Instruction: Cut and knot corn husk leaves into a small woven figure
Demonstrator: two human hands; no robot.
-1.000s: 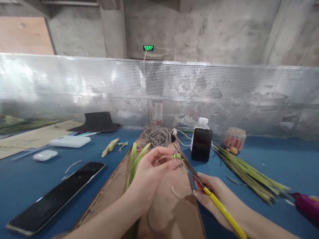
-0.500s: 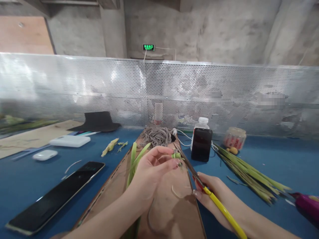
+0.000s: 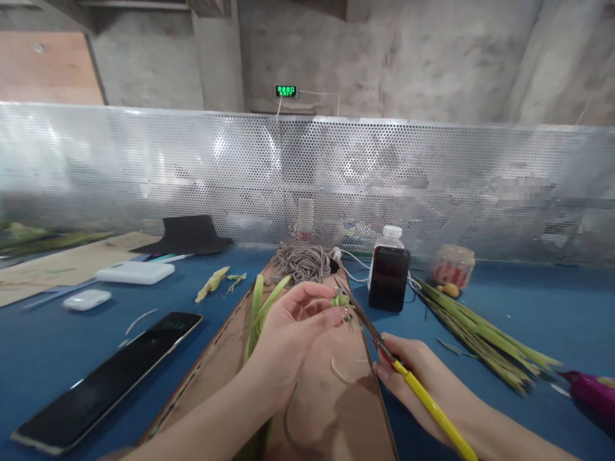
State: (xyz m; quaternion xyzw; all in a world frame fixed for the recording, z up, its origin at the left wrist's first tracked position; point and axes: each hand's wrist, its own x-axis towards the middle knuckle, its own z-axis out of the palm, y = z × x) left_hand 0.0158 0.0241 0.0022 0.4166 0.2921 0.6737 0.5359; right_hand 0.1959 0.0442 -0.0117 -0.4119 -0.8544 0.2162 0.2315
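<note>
one left hand (image 3: 291, 336), thumb and fingertips pinching one small green roll (image 3: 339, 299) above a brown board (image 3: 331, 413), near the middle of the view; one right hand (image 3: 418, 368), between four and five o'clock from the roll, fingers closed on one yellow-handled tool (image 3: 425, 401), its dark blade just beside the roll, contact impossible to tell. also: grey cord (image 3: 302, 264), heaped, between ten and eleven; one upright dark phone (image 3: 388, 280) at two; green stems (image 3: 473, 333), bundled, between three and four; pale-green strips (image 3: 255, 315) at nine.
</note>
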